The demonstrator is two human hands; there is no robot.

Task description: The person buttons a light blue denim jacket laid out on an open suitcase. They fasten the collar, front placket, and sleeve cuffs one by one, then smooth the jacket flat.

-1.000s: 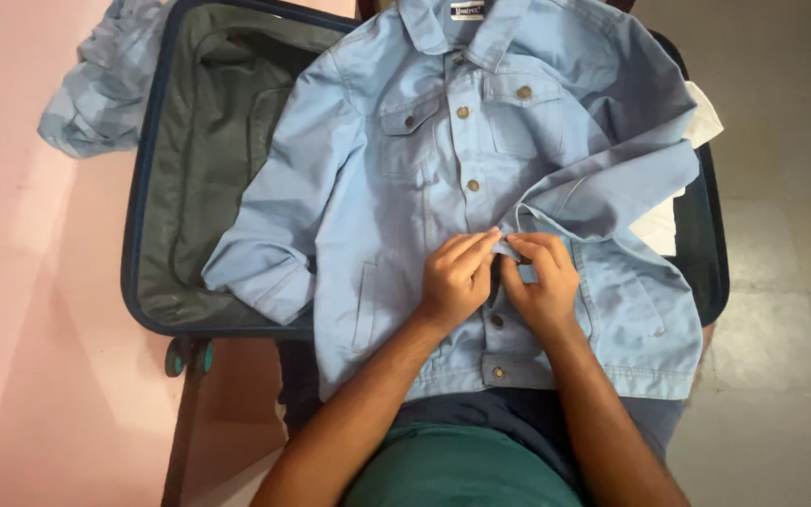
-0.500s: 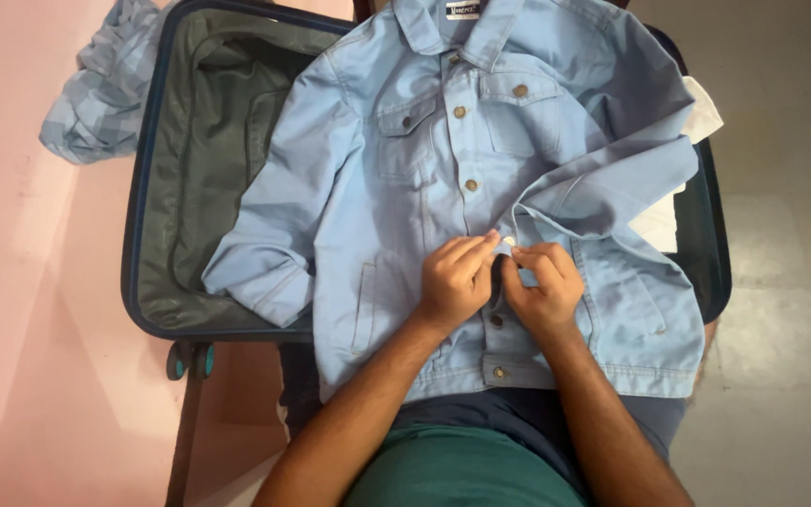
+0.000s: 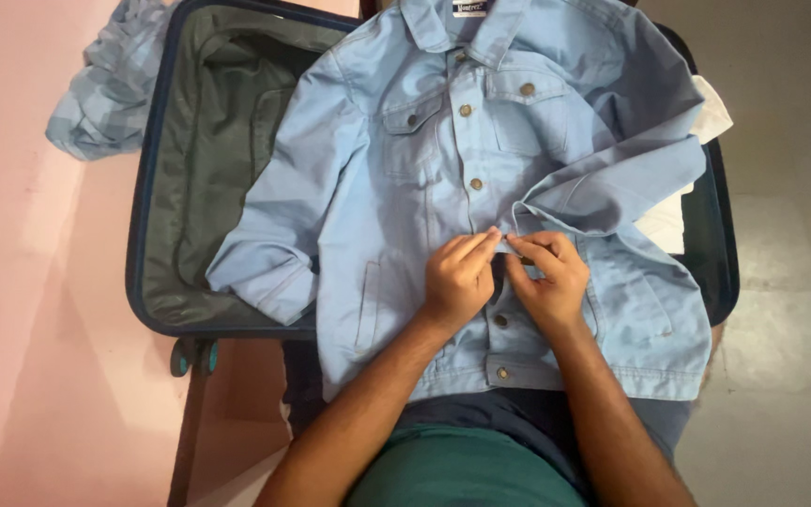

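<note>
Denim jacket (image 3: 443, 178), pale blue, spread over open suitcase (image 3: 157, 235). I see left hand (image 3: 457, 282) and right hand (image 3: 548, 282) with fingers pinched together on its placket. Risk: 1 button slips; folded sleeve snags.

Bare forearms, green top (image 3: 462, 469), dark trousers (image 3: 481, 413)

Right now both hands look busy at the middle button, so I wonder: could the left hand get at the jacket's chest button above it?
Probably yes: the left hand rests on the jacket, and the chest button lies uncovered just beyond its fingertips.
</note>
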